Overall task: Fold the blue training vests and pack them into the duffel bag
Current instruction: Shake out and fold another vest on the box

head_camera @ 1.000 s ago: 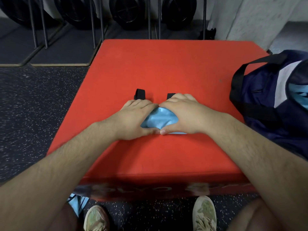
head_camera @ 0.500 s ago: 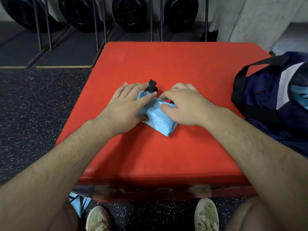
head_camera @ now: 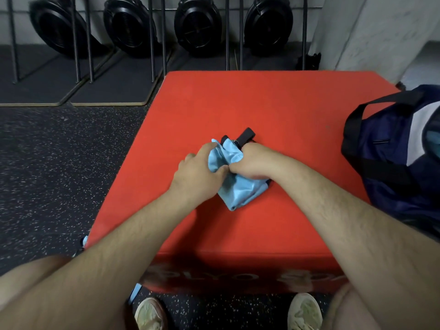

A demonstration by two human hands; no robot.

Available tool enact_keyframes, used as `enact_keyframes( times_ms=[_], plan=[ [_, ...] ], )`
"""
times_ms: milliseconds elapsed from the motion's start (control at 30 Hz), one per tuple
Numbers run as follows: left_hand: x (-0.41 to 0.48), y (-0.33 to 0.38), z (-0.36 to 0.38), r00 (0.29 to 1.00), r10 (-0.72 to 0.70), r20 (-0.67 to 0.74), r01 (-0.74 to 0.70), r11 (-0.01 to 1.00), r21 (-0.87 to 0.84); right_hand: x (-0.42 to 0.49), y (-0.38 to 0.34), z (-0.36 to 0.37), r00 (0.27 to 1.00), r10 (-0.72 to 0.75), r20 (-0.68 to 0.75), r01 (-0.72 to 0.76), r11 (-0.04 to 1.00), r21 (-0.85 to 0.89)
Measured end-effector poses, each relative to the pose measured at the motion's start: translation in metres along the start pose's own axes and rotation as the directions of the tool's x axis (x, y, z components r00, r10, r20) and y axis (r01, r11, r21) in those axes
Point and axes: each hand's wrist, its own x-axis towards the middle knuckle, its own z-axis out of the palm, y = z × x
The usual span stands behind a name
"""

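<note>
Left grip [head_camera: 200,170] and right grip [head_camera: 247,163] are now clutching the folded blue vest [head_camera: 240,190] instead of flattening it; duffel bag [head_camera: 392,153] next.

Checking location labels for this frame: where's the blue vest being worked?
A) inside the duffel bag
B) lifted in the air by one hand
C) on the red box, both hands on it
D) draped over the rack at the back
C: the bunched blue vest lies on the red box, held by the left hand and the right hand. The duffel bag sits apart to the right.
</note>
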Motion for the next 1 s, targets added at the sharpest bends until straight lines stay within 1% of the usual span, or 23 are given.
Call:
enact_keyframes(
  times_ms=[67, 133, 167, 233, 300, 367, 433, 500, 533, 567, 600, 633, 667, 733, 800, 867, 933, 1000],
  plan=[
    [0.005, -0.005, -0.002, 0.999, -0.001, 0.035, 0.006, 0.99, -0.138, -0.001, 0.001, 0.0, 1.0, -0.005, 0.025, 0.005, 0.999, 0.036],
    [0.007, -0.007, -0.005, 0.999, -0.001, 0.046, 0.012, 0.969, -0.245, -0.003, 0.003, -0.001, 1.0, -0.008, 0.001, 0.008, 0.997, 0.076],
    [0.006, -0.006, -0.007, 0.999, -0.009, 0.037, 0.02, 0.956, -0.293, -0.003, 0.004, -0.002, 1.0, -0.017, -0.02, 0.019, 0.993, 0.12],
    [0.005, 0.0, -0.01, 0.998, -0.054, 0.014, 0.055, 0.907, -0.417, -0.004, 0.005, -0.004, 0.997, -0.04, -0.065, 0.057, 0.959, 0.278],
    [0.004, 0.006, -0.012, 0.995, -0.085, 0.048, 0.097, 0.797, -0.596, -0.008, 0.005, -0.007, 0.992, -0.062, -0.106, 0.106, 0.869, 0.483],
    [0.004, 0.01, -0.013, 0.993, -0.067, 0.102, 0.121, 0.642, -0.757, -0.014, 0.001, -0.012, 0.99, -0.069, -0.124, 0.133, 0.76, 0.637],
    [0.004, 0.015, -0.016, 0.984, -0.077, 0.162, 0.179, 0.487, -0.855, -0.024, -0.004, -0.018, 0.991, -0.084, -0.107, 0.136, 0.653, 0.745],
    [0.005, 0.019, -0.019, 0.97, -0.093, 0.224, 0.242, 0.335, -0.911, -0.035, -0.009, -0.023, 0.989, -0.115, -0.09, 0.138, 0.539, 0.831],
    [0.006, 0.02, -0.02, 0.966, -0.098, 0.24, 0.258, 0.27, -0.928, -0.038, -0.01, -0.024, 0.988, -0.124, -0.096, 0.146, 0.508, 0.849],
    [0.006, 0.021, -0.021, 0.964, -0.104, 0.245, 0.262, 0.219, -0.94, -0.039, -0.011, -0.024, 0.986, -0.118, -0.116, 0.16, 0.51, 0.845],
    [0.006, 0.022, -0.022, 0.966, -0.115, 0.232, 0.251, 0.191, -0.949, -0.039, -0.012, -0.025, 0.985, -0.094, -0.146, 0.174, 0.537, 0.825],
    [0.007, 0.022, -0.023, 0.97, -0.137, 0.2, 0.224, 0.199, -0.954, -0.039, -0.011, -0.025, 0.982, -0.053, -0.18, 0.178, 0.568, 0.804],
    [0.007, 0.023, -0.023, 0.976, -0.161, 0.148, 0.184, 0.237, -0.954, -0.039, -0.011, -0.025, 0.977, -0.003, -0.215, 0.176, 0.584, 0.792],
    [0.008, 0.024, -0.025, 0.985, -0.168, 0.027, 0.082, 0.325, -0.942, -0.041, -0.009, -0.026, 0.958, 0.058, -0.282, 0.2, 0.569, 0.798],
    [0.009, 0.025, -0.027, 0.992, -0.119, -0.041, 0.009, 0.392, -0.92, -0.046, -0.006, -0.027, 0.945, -0.001, -0.328, 0.273, 0.555, 0.786],
    [0.01, 0.026, -0.031, 0.997, -0.066, -0.032, -0.001, 0.427, -0.904, -0.049, -0.005, -0.031, 0.937, -0.113, -0.331, 0.333, 0.572, 0.75],
    [0.008, 0.029, -0.037, 1.0, -0.023, -0.007, 0.004, 0.434, -0.901, -0.05, -0.001, -0.038, 0.937, -0.179, -0.3, 0.347, 0.577, 0.739],
    [0.005, 0.033, -0.042, 0.999, 0.035, 0.016, -0.001, 0.424, -0.905, -0.052, 0.005, -0.047, 0.947, -0.238, -0.217, 0.312, 0.513, 0.799]
  ],
)
